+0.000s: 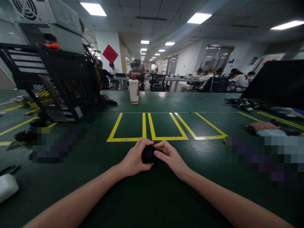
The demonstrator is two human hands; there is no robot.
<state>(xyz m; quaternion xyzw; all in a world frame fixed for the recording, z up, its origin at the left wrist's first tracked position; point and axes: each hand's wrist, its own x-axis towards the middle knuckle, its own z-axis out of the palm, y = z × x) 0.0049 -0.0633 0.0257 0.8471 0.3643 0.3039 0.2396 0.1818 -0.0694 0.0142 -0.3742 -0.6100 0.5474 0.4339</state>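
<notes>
A small black boxy object [147,154] is held low over the green table [152,196], just in front of the yellow tape outlines. My left hand [135,157] wraps round its left side, thumb below and fingers above. At its right edge, my right hand [169,155] pinches with thumb and index finger. The object is dark and partly covered by my fingers, so I cannot tell its exact kind or whether it touches the tabletop.
Yellow tape frames [168,138] lie beyond my hands. A white bottle with a red cap [134,91] stands farther back. An open computer case [68,85] rises at left. At right are a co-worker's hand [266,126], cables [244,104] and a black panel [280,84].
</notes>
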